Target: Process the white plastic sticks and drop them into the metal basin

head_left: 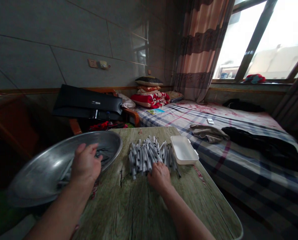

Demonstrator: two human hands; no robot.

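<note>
A pile of pens [145,153], whitish and translucent with dark ends, lies on the wood-patterned table [129,206]. At the near edge of this pile is my right hand [160,175], its fingers curled down among the pens; what they grip is hidden. My left hand [86,163] hangs over a wide metal basin [46,163], fingers bent and apart, with nothing plainly held. Thin dark pieces [105,153] lie inside the basin, partly behind that hand. Beside the pile, to the right, stands a white plastic box [184,150] without a lid.
A bed with a checked sheet [174,116] runs along the table's right side. Dark clothing [259,143] and a grey cloth [209,132] lie on it. Behind the basin, a black monitor-like panel [86,101] leans on a wooden chair [132,115]. Folded bedding [150,98] is stacked at the back.
</note>
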